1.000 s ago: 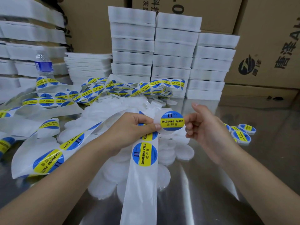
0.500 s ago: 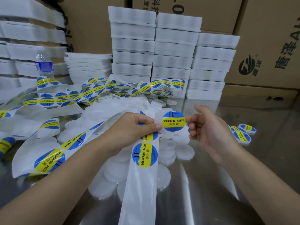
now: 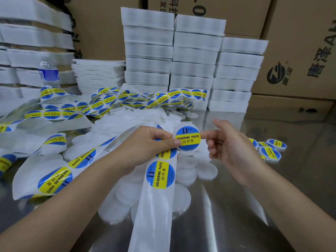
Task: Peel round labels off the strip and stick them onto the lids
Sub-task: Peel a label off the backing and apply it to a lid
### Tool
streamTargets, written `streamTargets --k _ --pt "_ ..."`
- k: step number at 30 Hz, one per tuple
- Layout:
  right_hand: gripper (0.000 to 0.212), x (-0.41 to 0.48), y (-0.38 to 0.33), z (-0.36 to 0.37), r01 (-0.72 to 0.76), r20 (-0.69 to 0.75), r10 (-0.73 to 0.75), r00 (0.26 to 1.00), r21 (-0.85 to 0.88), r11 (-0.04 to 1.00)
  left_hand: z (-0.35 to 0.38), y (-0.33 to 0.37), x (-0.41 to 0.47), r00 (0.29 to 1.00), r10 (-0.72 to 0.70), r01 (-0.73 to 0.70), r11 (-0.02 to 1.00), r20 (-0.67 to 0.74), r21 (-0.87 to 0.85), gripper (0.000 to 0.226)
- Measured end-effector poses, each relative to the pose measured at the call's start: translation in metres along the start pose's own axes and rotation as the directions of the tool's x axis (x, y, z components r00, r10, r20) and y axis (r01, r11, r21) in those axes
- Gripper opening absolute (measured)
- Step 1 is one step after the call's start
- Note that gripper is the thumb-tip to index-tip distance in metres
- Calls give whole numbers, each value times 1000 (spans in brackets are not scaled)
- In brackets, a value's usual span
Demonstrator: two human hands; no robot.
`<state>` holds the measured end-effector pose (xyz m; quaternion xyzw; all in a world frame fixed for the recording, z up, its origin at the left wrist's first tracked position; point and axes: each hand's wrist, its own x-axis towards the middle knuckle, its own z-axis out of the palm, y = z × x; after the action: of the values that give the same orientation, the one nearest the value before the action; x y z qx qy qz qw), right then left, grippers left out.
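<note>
To the far left of the left hand's grip, loose lengths of label strip lie in loops, and a water bottle [image 3: 48,71] stands well behind them. The left hand [image 3: 145,148] has its fingers curled round the strip [image 3: 160,193]. The strip's long axis runs from that grip straight down toward the person, with the next label [image 3: 160,174] on it just below the grip. The left thumb reaches right and presses the left edge of the round label [image 3: 188,140], which already sits on the lid [image 3: 186,153].

The lid is raised above the pile of bare lids [image 3: 205,170], directly right of the left grip and between the two hands, touching both. The right hand [image 3: 231,148] meets it from the other side. Its forefinger lies on the label's right edge and its other fingers curl beneath, apparently pinching the rim, though the contact behind the lid is hidden.

Well to the right of that grip, a few finished lids [image 3: 269,151] lie on the metal table [image 3: 236,206].

The label looks seated, so the step in hand seems to be smoothing it down. The finished lids lie on the right hand's side, which makes that hand the nearer one to set this lid aside. The left grip is already just above the next label to peel.
</note>
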<state>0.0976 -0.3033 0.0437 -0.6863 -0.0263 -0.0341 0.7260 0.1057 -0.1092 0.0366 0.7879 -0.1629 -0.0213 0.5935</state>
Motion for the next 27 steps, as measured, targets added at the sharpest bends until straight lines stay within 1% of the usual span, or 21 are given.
streamTargets --k 2,5,8,11,14,17,19,21,22,25,27 --pt "51 0 0 0 4 0 -4 1000 -3 1000 0 0 0 1000 -11 11 1000 -4 4 22" --pt "49 -1 0 0 18 -1 -18 1000 -25 1000 -1 1 -1 999 -36 36 999 -21 18 9" --pt "48 -2 -2 0 44 -15 -45 999 -48 998 -1 2 -1 999 -32 33 999 -44 16 18" --pt "46 -3 -2 0 73 -37 -75 997 -53 996 -1 4 -2 997 -40 40 999 -58 0 19" --pt "41 -3 -3 -1 130 -111 -130 985 -7 992 -1 4 -2 996 -53 53 999 -75 -4 22" --pt "39 -2 -5 -5 183 -176 -183 967 -12 983 -2 4 -2 996 -63 61 998 -57 -32 24" --pt "37 -2 -4 -5 196 -152 -203 967 -60 979 -1 4 -3 997 -64 62 997 -39 -47 19" --pt "32 -4 0 0 212 -77 -227 971 -169 963 0 5 -4 998 -53 51 996 -22 -72 10" --pt "29 -5 2 3 226 -26 -238 971 -232 946 0 5 -5 999 -42 41 996 -12 -78 10" --pt "22 -10 10 10 310 89 -298 950 -348 885 0 5 -6 1000 -12 13 996 14 -92 27" --pt "30 -12 14 13 341 97 -330 939 -395 853 0 6 -7 999 8 -5 997 49 -73 28"
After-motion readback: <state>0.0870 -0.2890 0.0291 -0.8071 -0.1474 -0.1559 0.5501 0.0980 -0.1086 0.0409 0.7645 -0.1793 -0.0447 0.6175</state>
